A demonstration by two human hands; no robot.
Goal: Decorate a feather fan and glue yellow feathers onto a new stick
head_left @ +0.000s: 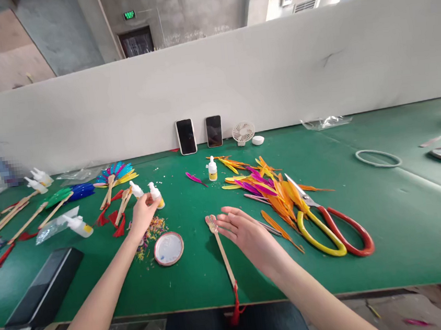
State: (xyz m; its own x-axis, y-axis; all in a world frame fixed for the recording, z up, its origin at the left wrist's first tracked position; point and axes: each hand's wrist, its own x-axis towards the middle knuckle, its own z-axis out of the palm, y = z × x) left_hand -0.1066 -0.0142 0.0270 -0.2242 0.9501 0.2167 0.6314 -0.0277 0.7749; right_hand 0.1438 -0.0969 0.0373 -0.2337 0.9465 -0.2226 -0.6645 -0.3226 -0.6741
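Note:
My left hand has its fingers closed on a small white glue bottle with a yellow label. Another white bottle stands just behind those fingers. In front of me lies a wooden fan handle, its broad end toward the back and a red tassel hanging past the table edge. My right hand is open beside that broad end, palm turned inward and fingers stretched out; whether the fingertips touch it I cannot tell. Between my arms sits a round lid with whitish residue, near colourful feather trimmings.
Orange and magenta feathers lie on the right beside large scissors. Feather fans and more glue bottles are at left, with a black box. Two phones and a small fan stand against the white partition.

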